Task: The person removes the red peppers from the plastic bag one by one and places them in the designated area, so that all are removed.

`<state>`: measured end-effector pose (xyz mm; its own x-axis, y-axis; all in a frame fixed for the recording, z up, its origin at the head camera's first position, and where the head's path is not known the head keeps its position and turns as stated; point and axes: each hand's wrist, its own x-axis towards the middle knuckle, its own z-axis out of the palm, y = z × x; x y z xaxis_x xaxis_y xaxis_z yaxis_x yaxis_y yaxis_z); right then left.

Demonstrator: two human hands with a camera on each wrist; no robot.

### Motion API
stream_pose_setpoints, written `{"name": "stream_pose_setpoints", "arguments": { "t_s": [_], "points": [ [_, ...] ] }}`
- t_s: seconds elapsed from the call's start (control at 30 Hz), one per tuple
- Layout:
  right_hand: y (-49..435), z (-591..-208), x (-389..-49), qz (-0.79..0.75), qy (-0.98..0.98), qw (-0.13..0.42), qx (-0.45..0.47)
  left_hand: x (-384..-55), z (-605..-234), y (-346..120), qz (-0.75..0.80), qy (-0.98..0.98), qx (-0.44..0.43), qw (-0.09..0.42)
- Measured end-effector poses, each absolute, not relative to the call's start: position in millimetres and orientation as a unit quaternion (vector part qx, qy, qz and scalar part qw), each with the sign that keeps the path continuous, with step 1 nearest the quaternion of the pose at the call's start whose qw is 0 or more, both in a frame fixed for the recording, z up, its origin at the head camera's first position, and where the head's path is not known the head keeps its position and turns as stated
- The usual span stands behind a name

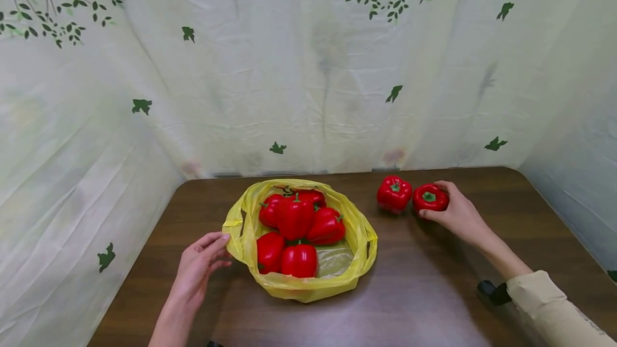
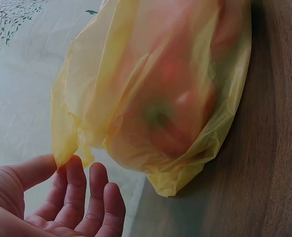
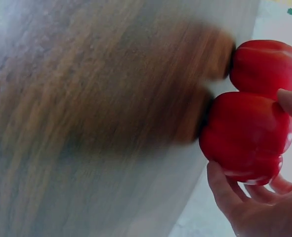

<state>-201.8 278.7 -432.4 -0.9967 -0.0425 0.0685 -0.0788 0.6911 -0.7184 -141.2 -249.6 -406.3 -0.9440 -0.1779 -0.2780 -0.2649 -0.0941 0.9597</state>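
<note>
A yellow plastic bag [image 1: 362,261] stands wide-mouthed on the table with several red bell peppers [image 1: 296,219] inside. My left hand [image 1: 198,266] pinches the bag's left rim between thumb and fingertips; in the left wrist view the yellow film [image 2: 66,133] hangs from that pinch, and a pepper [image 2: 160,113] shows dimly through it. To the right of the bag, my right hand [image 1: 458,213] grips a red bell pepper [image 1: 430,197] from its right side, thumb and fingers around it, green stem up. Just left of it another red bell pepper [image 1: 394,194] sits on the table.
The brown wooden table [image 1: 409,293] has rounded far corners. A pale curtain [image 1: 308,79] with leaf prints hangs behind it and on both sides. A black band [image 1: 494,292] shows at my right wrist, beside the beige sleeve [image 1: 544,299].
</note>
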Motion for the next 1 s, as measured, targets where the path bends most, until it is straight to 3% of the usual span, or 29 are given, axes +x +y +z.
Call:
{"name": "stream_pose_setpoints", "arguments": {
  "t_s": [0.33,0.67,1.0],
  "points": [
    [272.2,-417.2,-192.2,0.405,-0.913,0.042,0.035,-140.3,-406.1,-250.4,0.724,0.671,-0.161,0.025],
    [233.1,-390.6,-179.0,0.418,-0.899,0.102,0.075,-139.9,-405.8,-251.7,0.726,0.669,-0.156,0.020],
    [180.7,-379.6,-174.5,0.497,-0.854,0.063,0.142,-138.6,-407.3,-253.2,0.730,0.665,-0.155,0.020]
  ]
}}
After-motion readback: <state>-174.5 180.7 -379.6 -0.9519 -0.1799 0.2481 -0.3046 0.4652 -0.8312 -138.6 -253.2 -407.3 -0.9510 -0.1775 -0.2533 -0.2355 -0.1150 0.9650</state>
